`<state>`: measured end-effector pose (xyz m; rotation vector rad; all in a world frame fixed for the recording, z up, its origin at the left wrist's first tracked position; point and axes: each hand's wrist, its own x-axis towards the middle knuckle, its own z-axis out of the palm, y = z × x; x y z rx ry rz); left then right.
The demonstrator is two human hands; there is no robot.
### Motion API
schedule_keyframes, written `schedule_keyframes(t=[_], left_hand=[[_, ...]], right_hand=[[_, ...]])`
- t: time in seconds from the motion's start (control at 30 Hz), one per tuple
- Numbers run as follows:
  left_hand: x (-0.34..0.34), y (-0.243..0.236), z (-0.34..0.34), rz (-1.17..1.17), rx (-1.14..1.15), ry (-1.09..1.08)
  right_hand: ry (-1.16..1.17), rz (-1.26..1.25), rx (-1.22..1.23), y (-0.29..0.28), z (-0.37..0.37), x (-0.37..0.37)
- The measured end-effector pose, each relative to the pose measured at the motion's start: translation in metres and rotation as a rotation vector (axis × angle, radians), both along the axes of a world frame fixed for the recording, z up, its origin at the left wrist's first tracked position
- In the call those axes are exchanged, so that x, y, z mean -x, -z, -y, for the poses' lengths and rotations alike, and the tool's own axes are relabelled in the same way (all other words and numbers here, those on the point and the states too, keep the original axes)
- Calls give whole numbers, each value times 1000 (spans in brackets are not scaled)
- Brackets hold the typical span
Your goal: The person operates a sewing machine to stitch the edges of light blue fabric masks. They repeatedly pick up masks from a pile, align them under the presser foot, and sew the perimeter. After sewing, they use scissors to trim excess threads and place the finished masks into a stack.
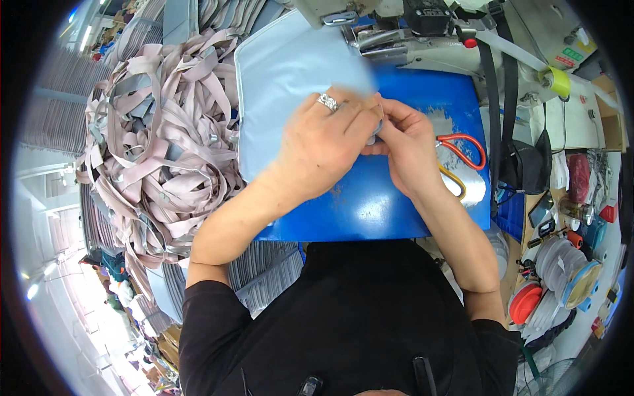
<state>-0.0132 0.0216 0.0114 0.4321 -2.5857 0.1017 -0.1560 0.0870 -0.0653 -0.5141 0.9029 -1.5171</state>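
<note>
Work the small grey piece [375, 135] at the fingertips, with both hands brought together over the tabletop [356, 211]. The left hand [330, 135], wearing a ring [327, 101], is closed to a narrow curl and appears to pinch the piece; the right hand [404, 135] meets it from the other side, its thumb and fingers likewise drawn in narrow on it. The piece sits between the two sets of fingertips and is largely covered by them, so its exact kind cannot be told. Blur over the left knuckles also hides the finer finger contact. For good control, let one hand act as the fixed support and the other make the small adjustments; keep pressure light, since a piece this little is likely to slip or turn under a hard squeeze. Roll the covering fingers back slightly to expose the edge being worked. Keep the left wrist clear of the light-blue panel [290, 72], which lies beneath and to the left of that hand; dragging across it could crease or shift it. Note the scissors [463, 136] just beside the right wrist, handles toward the right, and avoid sweeping that forearm outward into them.
</note>
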Motion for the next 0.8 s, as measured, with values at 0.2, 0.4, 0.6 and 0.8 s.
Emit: schedule_keyframes(t=[0.2,0.4,0.6,0.8], left_hand=[[5,-6,44,87,36,-12],[-1,-6,72,36,39,0],[-63,-13,74,385,54,-309],[-54,-58,52,547,242,-188]], right_hand=[[35,19,16,-9,41,1],[134,-62,-89,-23,64,-2],[227,-241,-87,-21,77,-10],[393,-475,-144,-22,78,-26]])
